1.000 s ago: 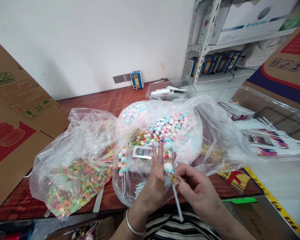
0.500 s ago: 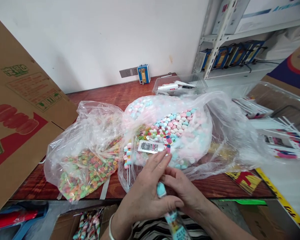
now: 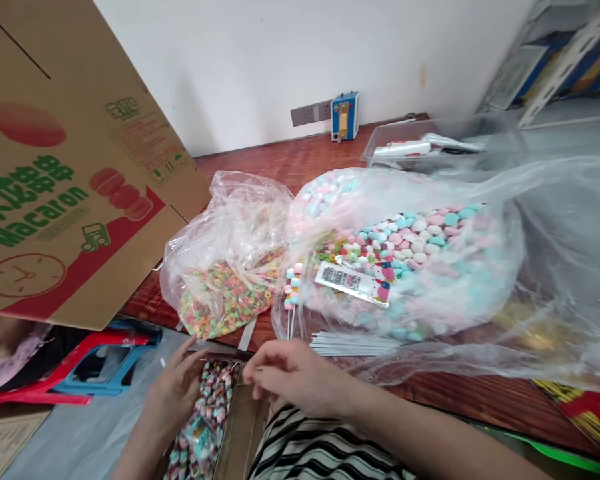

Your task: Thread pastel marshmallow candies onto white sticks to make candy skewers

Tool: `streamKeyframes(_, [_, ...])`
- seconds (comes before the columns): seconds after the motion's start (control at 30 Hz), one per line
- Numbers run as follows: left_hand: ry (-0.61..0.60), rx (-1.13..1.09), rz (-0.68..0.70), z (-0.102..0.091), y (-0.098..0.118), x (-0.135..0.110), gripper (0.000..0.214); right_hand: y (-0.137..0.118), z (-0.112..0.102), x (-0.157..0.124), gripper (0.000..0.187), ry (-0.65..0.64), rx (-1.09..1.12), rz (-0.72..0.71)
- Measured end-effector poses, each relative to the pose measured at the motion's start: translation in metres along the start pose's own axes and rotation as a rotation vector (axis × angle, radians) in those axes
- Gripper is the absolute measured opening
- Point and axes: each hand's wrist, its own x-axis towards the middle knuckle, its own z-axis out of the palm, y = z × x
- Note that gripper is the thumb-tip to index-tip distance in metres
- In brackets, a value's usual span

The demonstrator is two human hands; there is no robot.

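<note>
My left hand [image 3: 173, 387] is open over the near left side of a cardboard box [image 3: 243, 430], fingers spread, nothing in it. Inside that box lie many wrapped candy skewers [image 3: 215, 393]; a blue-labelled wrapped one [image 3: 200, 433] rests on top, slightly blurred. My right hand [image 3: 300, 377] hovers at the table's front edge, right of the box, its fingers loosely bent and apart with nothing seen in them. Beyond it, white sticks [image 3: 353, 344] and printed wrappers [image 3: 353, 283] lie by a clear bag of pastel candies [image 3: 415, 243]. Two threaded skewers [image 3: 293, 287] lie on that bag's left side.
A bag of ring-shaped candies [image 3: 225, 300] sits on the left of the wooden table [image 3: 260, 157]. A tall carton [image 3: 70, 167] stands at left, a plastic tray [image 3: 430, 143] at back. Below left are a red and blue stool [image 3: 105, 363] and part of another person [image 3: 10, 353].
Both hands have moved left and parted; the wrapped candy skewer they held has been let go. The view has swung left, showing more of the box.
</note>
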Motion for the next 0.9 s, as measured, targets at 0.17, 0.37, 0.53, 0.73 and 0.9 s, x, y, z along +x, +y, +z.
streamKeyframes(0.17, [-0.385, 0.230, -0.232, 0.046, -0.059, -0.012, 0.031, -0.011, -0.087, -0.047, 0.021, 0.610, -0.780, -0.343])
streamKeyframes(0.37, [-0.590, -0.076, 0.048, 0.052, 0.072, 0.031, 0.033, 0.017, -0.160, -0.061, 0.037, 1.074, -1.389, -0.035])
streamKeyframes(0.53, [-0.740, -0.453, 0.311, 0.024, 0.175, 0.049, 0.019, 0.021, -0.158, -0.053, 0.015, 1.115, -1.391, -0.025])
streamKeyframes(0.73, [-0.830, -0.775, 0.444, 0.027, 0.220, 0.053, 0.023, 0.011, -0.150, -0.058, 0.021, 1.092, -1.450, -0.071])
streamKeyframes(0.9, [-1.067, -1.393, 0.154, 0.061, 0.266, 0.061, 0.032, 0.000, -0.147, -0.066, 0.037, 1.112, -1.434, -0.273])
